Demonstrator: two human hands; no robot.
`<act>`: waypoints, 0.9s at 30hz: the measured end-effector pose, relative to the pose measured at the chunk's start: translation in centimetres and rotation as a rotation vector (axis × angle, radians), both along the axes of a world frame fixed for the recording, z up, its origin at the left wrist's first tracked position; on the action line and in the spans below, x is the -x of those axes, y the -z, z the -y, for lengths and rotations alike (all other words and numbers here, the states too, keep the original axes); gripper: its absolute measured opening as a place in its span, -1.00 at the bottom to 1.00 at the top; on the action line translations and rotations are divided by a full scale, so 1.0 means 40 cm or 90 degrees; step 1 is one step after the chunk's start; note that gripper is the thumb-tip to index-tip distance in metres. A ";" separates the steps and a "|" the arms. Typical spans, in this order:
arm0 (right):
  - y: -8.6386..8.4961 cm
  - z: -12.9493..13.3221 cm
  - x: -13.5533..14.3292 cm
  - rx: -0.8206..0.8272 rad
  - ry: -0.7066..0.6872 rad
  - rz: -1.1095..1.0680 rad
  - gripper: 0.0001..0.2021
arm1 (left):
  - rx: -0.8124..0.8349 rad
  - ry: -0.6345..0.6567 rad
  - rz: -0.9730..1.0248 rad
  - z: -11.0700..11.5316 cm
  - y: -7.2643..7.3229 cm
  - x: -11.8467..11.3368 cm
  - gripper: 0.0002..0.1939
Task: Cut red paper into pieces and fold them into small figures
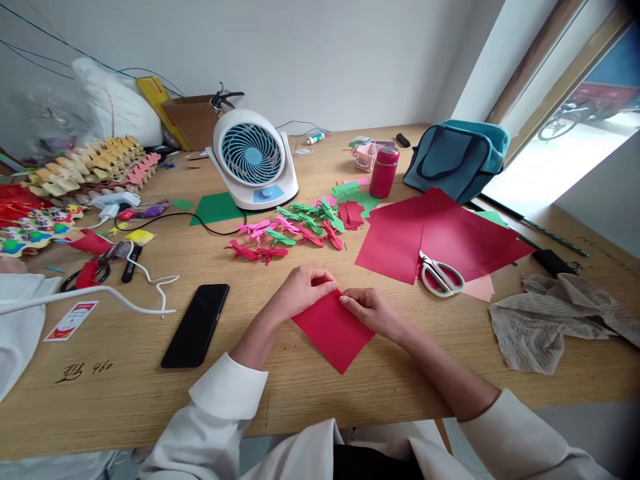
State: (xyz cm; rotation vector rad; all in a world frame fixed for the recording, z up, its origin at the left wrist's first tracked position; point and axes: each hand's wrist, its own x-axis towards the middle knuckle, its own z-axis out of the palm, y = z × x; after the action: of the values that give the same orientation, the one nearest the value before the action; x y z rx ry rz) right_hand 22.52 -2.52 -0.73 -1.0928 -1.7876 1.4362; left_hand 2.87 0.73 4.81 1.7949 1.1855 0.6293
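Observation:
A square sheet of red paper (336,335) is between my hands near the front of the table, one corner pointing toward me. My left hand (306,291) pinches it close to its far corner. On the right edge, beside that same corner, my right hand (367,311) grips the paper between thumb and curled fingers. Beyond my hands lie small folded paper pieces in red (259,253), green (313,217) and pink (255,229). White-handled scissors (442,276) rest on larger red sheets (400,233) to the right.
A black phone (196,327) lies left of my arm. Behind the folded pieces stand a white fan (253,157) and a red flask (385,173). A blue bag (457,160) is at the back right, a crumpled cloth (555,320) at the right. A white cable (90,291) crosses the left side.

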 end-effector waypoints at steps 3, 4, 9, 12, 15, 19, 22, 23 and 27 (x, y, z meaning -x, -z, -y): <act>0.005 0.002 0.001 -0.009 -0.001 0.004 -0.51 | 0.009 0.015 0.002 0.004 0.004 -0.007 -0.74; 0.005 0.002 0.001 -0.005 0.000 0.002 -0.51 | 0.016 0.015 0.008 0.004 0.007 -0.007 -0.73; 0.005 0.001 -0.010 0.017 0.005 0.013 -0.50 | 0.071 -0.043 0.079 -0.012 0.030 0.015 -0.69; 0.002 -0.002 -0.021 0.017 -0.006 0.012 -0.49 | 0.142 -0.095 0.140 -0.029 0.038 0.040 -0.66; -0.007 -0.005 -0.033 0.032 -0.024 0.029 -0.48 | 0.178 -0.136 0.202 -0.045 0.040 0.066 -0.64; -0.022 -0.007 -0.055 0.110 -0.045 0.046 -0.47 | 0.180 -0.167 0.247 -0.059 0.041 0.089 -0.63; -0.029 -0.011 -0.084 0.151 -0.052 0.041 -0.46 | 0.189 -0.156 0.269 -0.063 0.044 0.098 -0.62; -0.031 -0.013 -0.096 0.166 -0.059 0.042 -0.46 | 0.193 -0.157 0.274 -0.064 0.045 0.100 -0.62; -0.041 -0.024 -0.132 0.145 -0.024 0.067 -0.45 | 0.194 -0.179 0.274 -0.067 0.050 0.103 -0.61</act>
State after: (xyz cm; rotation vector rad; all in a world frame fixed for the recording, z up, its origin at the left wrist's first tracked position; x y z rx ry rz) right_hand 27.82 -1.55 0.93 -1.2755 -1.7564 1.6644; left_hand -1.26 3.41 2.79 1.1740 1.1653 0.8926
